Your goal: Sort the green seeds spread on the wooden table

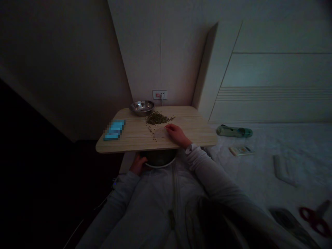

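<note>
My right hand (175,134) is closed in a pinch over the small wooden table (192,124). It grips a thin, see-through piece of plastic (160,132); its exact kind is unclear in the dim light. Just beyond lies a spread pile of small greenish-brown beans or seeds (157,118), with a few strays trailing toward the plastic. Below the table's front edge, my left hand (138,164) is closed on the left side of a dark bowl with a pale rim (160,159). The tabletop hides the bowl's far part.
A shiny metal bowl (142,108) stands at the table's back left, and a blurred blue item (114,130) lies at its left edge. On the bed to the right are a green bottle (234,131), a phone (241,150) and red-handled scissors (315,218). A wall socket (159,94) is behind.
</note>
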`<state>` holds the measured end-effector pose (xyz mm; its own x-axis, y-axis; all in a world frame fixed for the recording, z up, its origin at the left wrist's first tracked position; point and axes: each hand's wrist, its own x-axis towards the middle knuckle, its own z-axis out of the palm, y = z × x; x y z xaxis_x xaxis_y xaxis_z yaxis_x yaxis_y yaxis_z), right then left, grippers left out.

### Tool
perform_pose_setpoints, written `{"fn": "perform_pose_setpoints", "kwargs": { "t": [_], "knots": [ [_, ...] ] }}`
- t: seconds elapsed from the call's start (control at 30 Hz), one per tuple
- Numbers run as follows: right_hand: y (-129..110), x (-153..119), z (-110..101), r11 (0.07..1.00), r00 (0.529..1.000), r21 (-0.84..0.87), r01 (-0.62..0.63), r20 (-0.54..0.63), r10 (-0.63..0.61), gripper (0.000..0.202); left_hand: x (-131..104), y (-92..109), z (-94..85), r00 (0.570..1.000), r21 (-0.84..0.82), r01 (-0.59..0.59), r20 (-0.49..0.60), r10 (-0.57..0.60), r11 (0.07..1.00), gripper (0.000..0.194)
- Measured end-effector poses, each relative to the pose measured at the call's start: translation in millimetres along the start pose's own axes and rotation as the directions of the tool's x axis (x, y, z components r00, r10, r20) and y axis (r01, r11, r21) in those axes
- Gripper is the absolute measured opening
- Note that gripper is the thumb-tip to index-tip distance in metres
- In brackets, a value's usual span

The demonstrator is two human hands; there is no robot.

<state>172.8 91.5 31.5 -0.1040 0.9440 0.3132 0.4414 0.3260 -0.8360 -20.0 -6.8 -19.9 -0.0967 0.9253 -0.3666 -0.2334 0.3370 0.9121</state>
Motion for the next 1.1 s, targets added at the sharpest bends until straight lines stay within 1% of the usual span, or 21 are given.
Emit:
{"fn": "perform_pose_setpoints", "kwargs": {
  "t": [0.2, 0.43, 0.53, 0.63, 0.77, 0.87, 1.0, 1.1],
  "knots": [
    [-1.0, -1.1, 0.7, 0.999, 1.000, -0.053, 0.014, 0.009, -0.013, 0.020, 2.5, -2.2, -2.1, 0.999, -0.001, -0.021, 0.028, 0.021, 1.000, 0.036],
    [-2.0, -1.5, 0.1, 0.999, 1.000, -0.053, 0.014, 0.024, -0.012, 0.020, 0.7, 0.0, -0.4, 1.000, -0.011, -0.005, -0.004, 0.005, 1.000, 0.034],
    [-2.7, -1.6, 0.5, 0.998, 0.999, -0.062, 0.028, 0.033, -0.026, 0.021, 0.4, 0.7, -0.5, 1.000, -0.005, -0.006, 0.000, 0.006, 1.000, 0.036],
    [-3.1, -0.9, 3.0, 0.996, 0.998, -0.076, 0.044, 0.050, -0.040, 0.021, 1.2, 0.0, -1.3, 1.000, -0.007, -0.017, 0.011, 0.017, 1.000, 0.038],
    [-4.6, 0.2, 9.1, 0.995, 0.997, -0.090, 0.036, 0.074, -0.030, 0.022, 1.5, -1.2, -1.9, 1.000, -0.004, -0.010, 0.010, 0.010, 1.000, 0.034],
    [-6.9, -0.5, 12.5, 0.995, 0.995, -0.088, 0.049, 0.095, -0.040, 0.022, 1.8, -1.6, -2.1, 1.000, -0.004, -0.013, 0.011, 0.013, 1.000, 0.035],
    [-8.7, -2.6, 12.2, 0.995, 0.990, -0.080, 0.058, 0.137, -0.046, 0.021, 3.5, -1.8, -2.8, 0.999, -0.001, -0.035, 0.013, 0.035, 0.999, 0.038],
    [-8.4, -3.8, 11.0, 0.996, 0.983, -0.063, 0.070, 0.173, -0.058, 0.022, 3.4, -1.3, -2.2, 1.000, -0.009, -0.019, 0.017, 0.019, 1.000, 0.035]
  ]
}}
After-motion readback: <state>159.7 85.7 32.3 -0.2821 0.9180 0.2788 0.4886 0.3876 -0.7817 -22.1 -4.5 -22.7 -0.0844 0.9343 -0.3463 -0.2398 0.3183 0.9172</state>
